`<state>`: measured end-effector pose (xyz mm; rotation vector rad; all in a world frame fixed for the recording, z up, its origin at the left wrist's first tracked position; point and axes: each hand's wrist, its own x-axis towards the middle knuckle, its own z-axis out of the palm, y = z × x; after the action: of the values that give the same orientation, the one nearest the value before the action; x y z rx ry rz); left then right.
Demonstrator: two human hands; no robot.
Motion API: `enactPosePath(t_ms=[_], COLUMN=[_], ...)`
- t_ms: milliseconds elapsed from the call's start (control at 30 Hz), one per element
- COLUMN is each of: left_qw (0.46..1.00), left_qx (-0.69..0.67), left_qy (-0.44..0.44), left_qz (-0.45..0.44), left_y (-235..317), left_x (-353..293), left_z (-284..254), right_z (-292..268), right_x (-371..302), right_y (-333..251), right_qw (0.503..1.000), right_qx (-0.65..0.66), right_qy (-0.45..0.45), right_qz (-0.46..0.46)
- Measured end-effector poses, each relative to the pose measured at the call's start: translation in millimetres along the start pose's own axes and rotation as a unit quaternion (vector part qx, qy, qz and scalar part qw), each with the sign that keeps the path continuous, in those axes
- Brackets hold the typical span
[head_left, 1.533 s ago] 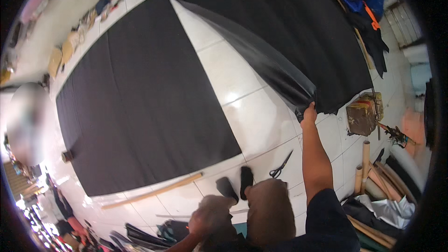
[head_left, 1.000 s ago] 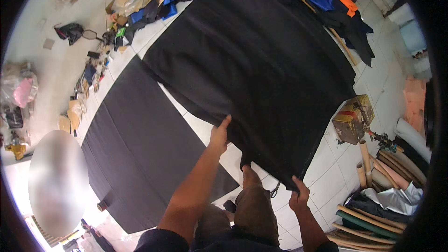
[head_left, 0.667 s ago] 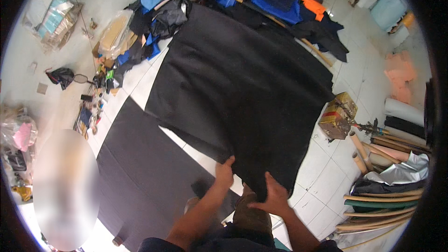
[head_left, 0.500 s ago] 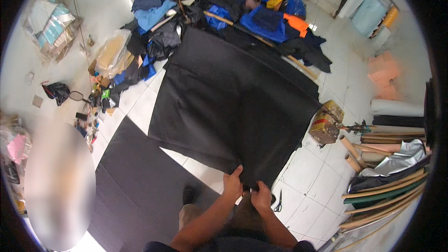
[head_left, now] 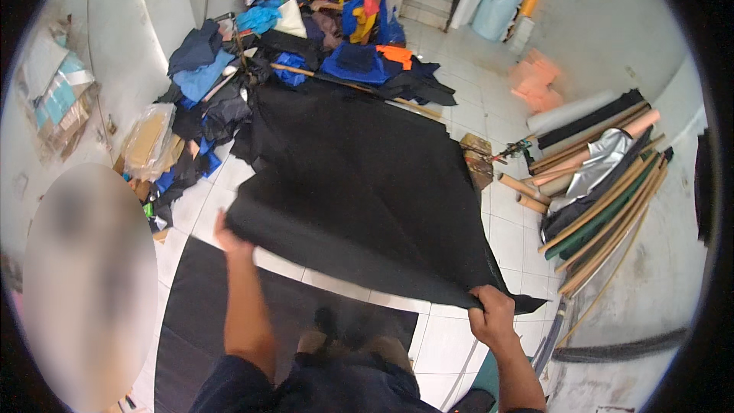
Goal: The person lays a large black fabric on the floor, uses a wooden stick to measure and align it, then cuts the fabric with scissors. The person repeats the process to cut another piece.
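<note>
A wide sheet of black fabric (head_left: 359,176) spreads out before me, its near edge lifted off the floor. At the sheet's near left corner is my left hand (head_left: 234,237), closed on the edge and somewhat blurred. My right hand (head_left: 493,315) grips the near edge towards the right, and a pointed corner of fabric sticks out beyond it. Below the lifted edge, a second black sheet (head_left: 199,302) lies flat on the tiles around my feet.
Heaped cloth scraps (head_left: 359,61) lie beyond the sheet, with a wooden pole (head_left: 344,82) along them. A worn box (head_left: 479,159) stands at its right side. Fabric rolls (head_left: 604,214) lean along the right wall. A blurred patch (head_left: 88,291) covers the left side.
My hands have moved from close together to wide apart, left hand leftward, right hand rightward. The fabric's near edge is now stretched between them. The view has shifted too.
</note>
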<state>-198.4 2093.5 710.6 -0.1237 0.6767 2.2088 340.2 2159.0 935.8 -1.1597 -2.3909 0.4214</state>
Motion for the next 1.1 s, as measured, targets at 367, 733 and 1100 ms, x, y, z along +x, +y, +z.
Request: enactPosePath(t_ms=[367,733,1100], left_qw=[0.937,0.800,0.798], left_qx=[0.241,0.522,0.532], left_qy=[0.231,0.284,0.283], left_qz=[0.105,0.081,0.000], left_y=[194,326,412], left_x=[-205,-462,-589], left_z=[-242,-401,-508], right_z=[111,197,197], right_x=[-316,-613,-731], right_y=[11,-122,-248], right_qw=[0.943,0.844,0.848], right_qx=[-0.035,0.052,-0.062], right_qy=[-0.274,-0.362,-0.345], right_qz=[0.188,0.392,0.397])
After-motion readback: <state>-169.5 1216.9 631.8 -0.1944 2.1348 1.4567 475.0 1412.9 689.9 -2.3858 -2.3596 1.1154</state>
